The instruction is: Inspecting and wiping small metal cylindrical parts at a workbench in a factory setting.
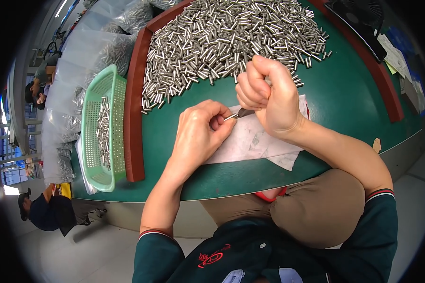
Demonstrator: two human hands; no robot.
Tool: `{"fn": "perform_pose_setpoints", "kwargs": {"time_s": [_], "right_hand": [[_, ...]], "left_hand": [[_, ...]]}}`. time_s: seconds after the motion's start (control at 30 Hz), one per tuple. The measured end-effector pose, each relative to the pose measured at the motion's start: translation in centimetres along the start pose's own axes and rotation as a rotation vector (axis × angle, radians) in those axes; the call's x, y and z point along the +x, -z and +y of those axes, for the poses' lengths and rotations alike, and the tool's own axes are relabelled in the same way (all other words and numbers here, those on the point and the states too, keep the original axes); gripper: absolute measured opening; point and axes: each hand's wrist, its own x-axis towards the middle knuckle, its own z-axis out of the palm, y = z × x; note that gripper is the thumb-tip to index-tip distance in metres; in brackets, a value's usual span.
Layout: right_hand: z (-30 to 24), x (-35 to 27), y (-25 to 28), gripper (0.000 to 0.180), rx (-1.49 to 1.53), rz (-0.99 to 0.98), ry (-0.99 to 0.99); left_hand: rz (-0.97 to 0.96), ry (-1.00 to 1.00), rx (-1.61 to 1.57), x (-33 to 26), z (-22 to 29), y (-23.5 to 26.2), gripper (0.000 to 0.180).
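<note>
Between its thumb and index finger my left hand [197, 132] pinches a short, shiny metal pin [231, 117]. My right hand [268, 96] is closed in a fist around a small tool with a dark, tapered blade [244, 112]. The blade's tip comes up against or very close to the pin; its handle is mostly hidden by my fingers. Below both hands a stained whitish cloth [255, 141] lies on the green tabletop [193, 184]. Beyond them spreads a large heap of similar metal pins [236, 37].
Reddish-brown rails [135, 118] border the work area. Left of them are a green perforated basket [90, 155] holding pins and clear plastic bags [80, 61] of metal parts. A small black fan [359, 21] and papers [394, 54] lie at the far right. Other people are at the left.
</note>
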Motion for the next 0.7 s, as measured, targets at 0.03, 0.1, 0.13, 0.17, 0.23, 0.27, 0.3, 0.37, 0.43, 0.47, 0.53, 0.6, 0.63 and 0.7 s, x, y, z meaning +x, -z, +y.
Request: {"fn": "perform_pose_setpoints", "kwargs": {"time_s": [0.03, 0.1, 0.13, 0.17, 0.23, 0.27, 0.3, 0.37, 0.43, 0.47, 0.53, 0.6, 0.63, 0.7], "right_hand": [[0.1, 0.1, -0.1, 0.039, 0.017, -0.005, -0.010], [0.0, 0.1, -0.3, 0.039, 0.023, -0.011, -0.013], [-0.1, 0.2, -0.2, 0.039, 0.023, -0.007, -0.019], [0.0, 0.2, -0.1, 0.039, 0.025, -0.004, -0.018], [-0.1, 0.1, -0.1, 0.039, 0.024, 0.001, -0.027], [-0.2, 0.1, 0.0, 0.040, 0.019, 0.001, -0.026], [-0.2, 0.0, 0.0, 0.040, 0.022, -0.002, -0.031], [-0.1, 0.0, 0.0, 0.041, 0.028, -0.010, -0.042], [-0.1, 0.0, 0.0, 0.041, 0.043, 0.004, -0.062], [-0.1, 0.0, -0.1, 0.041, 0.036, 0.007, -0.059], [-0.1, 0.2, -0.1, 0.041, 0.025, 0.001, -0.065], [-0.1, 0.2, -0.1, 0.041, 0.014, 0.012, -0.077], [-0.2, 0.2, -0.1, 0.041, 0.008, 0.011, -0.080], [-0.3, 0.2, -0.2, 0.041, -0.005, 0.009, -0.079]], "left_hand": [[0.006, -0.005, 0.005, 0.0, 0.0, 0.1, 0.011], [0.002, 0.000, 0.010, -0.2, 0.0, 0.5, 0.011], [-0.008, 0.003, 0.004, -0.2, -0.1, 0.5, 0.010], [-0.003, -0.002, 0.004, -0.1, -0.3, 0.5, 0.010], [0.008, 0.173, -0.343, -0.1, -0.9, 0.7, 0.011], [-0.047, 0.271, -0.607, 0.0, -1.1, 1.1, 0.009], [-0.075, 0.286, -0.851, 0.1, -1.2, 1.4, 0.009], [-0.155, 0.312, -1.226, 0.2, -2.0, 2.0, 0.012], [-0.160, 0.398, -1.287, 0.2, -2.2, 1.9, 0.017], [-0.174, 0.407, -1.294, 0.2, -2.5, 1.9, 0.021], [-0.186, 0.440, -1.342, 0.3, -2.6, 2.1, 0.022], [-0.200, 0.478, -1.392, 0.4, -2.7, 2.2, 0.023], [-0.195, 0.485, -1.394, 0.4, -2.7, 2.3, 0.024], [-0.186, 0.500, -1.397, 0.4, -2.5, 2.4, 0.026]]}}
